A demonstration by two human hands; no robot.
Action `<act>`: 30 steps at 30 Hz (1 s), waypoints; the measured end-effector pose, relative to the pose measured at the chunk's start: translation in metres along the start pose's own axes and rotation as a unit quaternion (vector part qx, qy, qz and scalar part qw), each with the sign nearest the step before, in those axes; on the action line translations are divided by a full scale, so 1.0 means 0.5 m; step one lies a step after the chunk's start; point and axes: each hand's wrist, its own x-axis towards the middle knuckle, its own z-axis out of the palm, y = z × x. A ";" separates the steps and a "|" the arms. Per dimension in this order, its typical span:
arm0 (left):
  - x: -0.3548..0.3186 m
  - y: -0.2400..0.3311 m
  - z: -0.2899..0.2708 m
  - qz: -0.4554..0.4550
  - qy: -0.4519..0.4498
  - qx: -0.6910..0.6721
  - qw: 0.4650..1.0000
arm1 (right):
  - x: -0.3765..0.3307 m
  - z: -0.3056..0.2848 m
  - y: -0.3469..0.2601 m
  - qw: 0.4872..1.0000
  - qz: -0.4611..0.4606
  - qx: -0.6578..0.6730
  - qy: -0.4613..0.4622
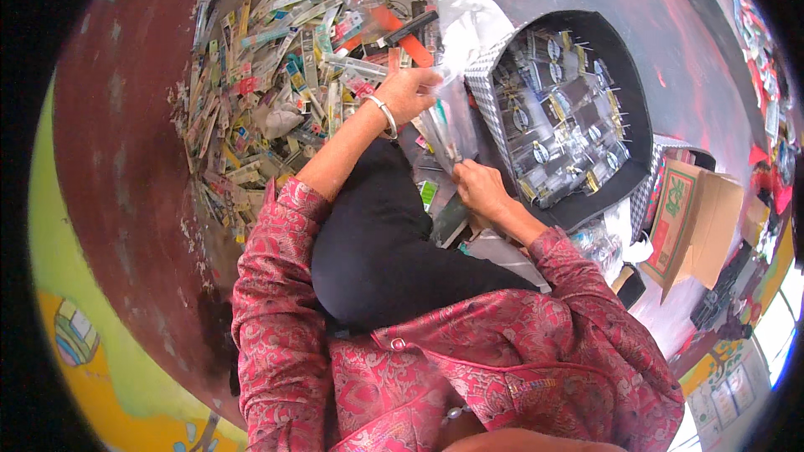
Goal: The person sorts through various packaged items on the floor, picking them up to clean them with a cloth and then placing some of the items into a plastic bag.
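A long clear plastic sleeve (452, 124) with something thin and greenish inside is stretched between my two hands. My left hand (409, 90), with a bangle at the wrist, grips its upper end, fingers closed. My right hand (484, 187) pinches its lower end. Just right of them stands a black-lined box (638, 92) with a checked outer side, filled with several clear packages (553, 130) bearing dark oval labels. Against its upper left corner lies a white plastic bag (469, 25). What exactly the sleeve contains is too small to make out.
A wide heap of slim packets (251, 75) covers the floor at left, with a greyish lump (280, 121) among them. At right stands an open cardboard box (695, 218). Orange-red strips (414, 48) and a dark bar (410, 27) lie beyond my left hand.
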 end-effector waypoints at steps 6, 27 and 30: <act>-0.149 0.047 -0.122 -0.037 0.167 -0.304 0.937 | 0.023 -0.036 -0.022 0.999 -0.014 0.033 0.012; -0.752 0.015 -0.063 -0.157 0.383 -0.586 0.697 | 0.325 -0.042 -0.221 0.995 -0.056 -0.075 -0.031; -0.759 0.011 -0.054 -0.144 0.350 -0.625 0.682 | 0.433 0.039 -0.137 0.995 0.003 -0.091 -0.039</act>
